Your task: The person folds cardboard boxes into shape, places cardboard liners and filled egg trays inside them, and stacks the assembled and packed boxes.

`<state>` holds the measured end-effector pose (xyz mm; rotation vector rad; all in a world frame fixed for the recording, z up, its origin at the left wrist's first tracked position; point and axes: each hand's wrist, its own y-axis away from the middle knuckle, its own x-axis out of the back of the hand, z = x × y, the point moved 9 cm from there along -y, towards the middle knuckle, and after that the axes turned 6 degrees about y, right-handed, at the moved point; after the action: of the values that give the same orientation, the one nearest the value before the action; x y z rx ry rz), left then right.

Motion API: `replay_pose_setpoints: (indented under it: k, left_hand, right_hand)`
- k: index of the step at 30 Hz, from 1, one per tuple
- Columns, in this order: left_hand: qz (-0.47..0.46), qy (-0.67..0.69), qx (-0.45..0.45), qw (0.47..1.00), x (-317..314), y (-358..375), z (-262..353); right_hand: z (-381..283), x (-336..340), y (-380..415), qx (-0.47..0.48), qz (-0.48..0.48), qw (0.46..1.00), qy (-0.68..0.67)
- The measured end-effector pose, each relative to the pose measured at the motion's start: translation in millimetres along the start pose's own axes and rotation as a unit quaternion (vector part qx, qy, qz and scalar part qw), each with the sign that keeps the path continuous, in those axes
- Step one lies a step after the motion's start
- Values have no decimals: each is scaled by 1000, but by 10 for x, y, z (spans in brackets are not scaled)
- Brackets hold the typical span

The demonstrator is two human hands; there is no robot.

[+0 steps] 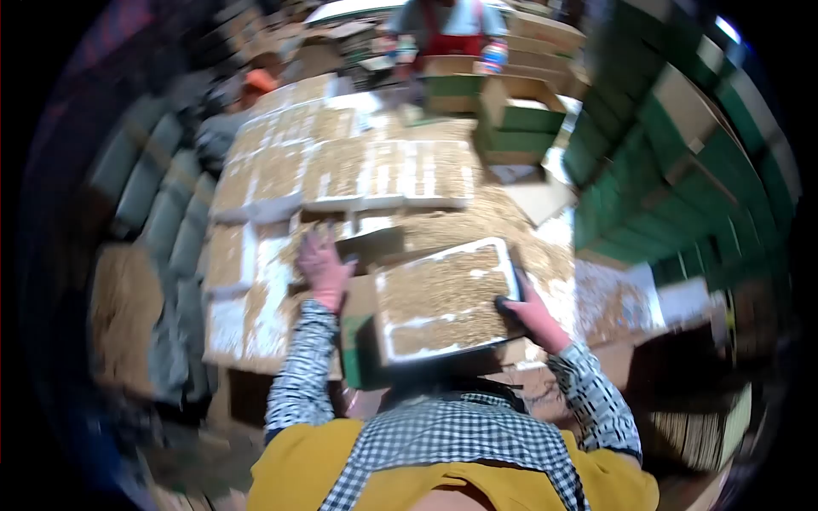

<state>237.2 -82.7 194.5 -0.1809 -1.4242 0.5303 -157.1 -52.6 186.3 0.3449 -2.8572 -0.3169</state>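
A white-edged tray (pixel 443 298) filled with a brown, grainy-looking material is right in front of my body, tilted a little. My right hand (pixel 538 317) grips its right edge, the dark-tipped thumb over the rim and the other fingers hidden below. To the left, my left hand (pixel 322 266) has its fingers spread at the flaps of an opened cardboard box (pixel 365 307), which has a green lower side. Part of that box is hidden behind the tray.
Several filled white trays (pixel 341 170) stand in rows on the table, with loose brown material (pixel 460 226) beside them. Green-and-brown cartons (pixel 520 128) stand at the back right, and more are stacked on the right (pixel 630 204). Grey wrapped bundles (pixel 162 196) line the left. Across the table is a person (pixel 447 30).
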Motion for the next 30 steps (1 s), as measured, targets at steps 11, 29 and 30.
replay_pose_setpoints:
  k: [11,29,30]
  left_hand:
    - [-55,30,72,995,-103,-664,-1100]
    - [-6,205,54,977,1037,284,880]
    - [22,202,38,978,1128,310,858]
  right_hand:
    - [-151,1247,661,215,208,939,168]
    - [2512,4038,1114,-19,504,780,371]
    - [2180,3918,1103,24,510,781,360]
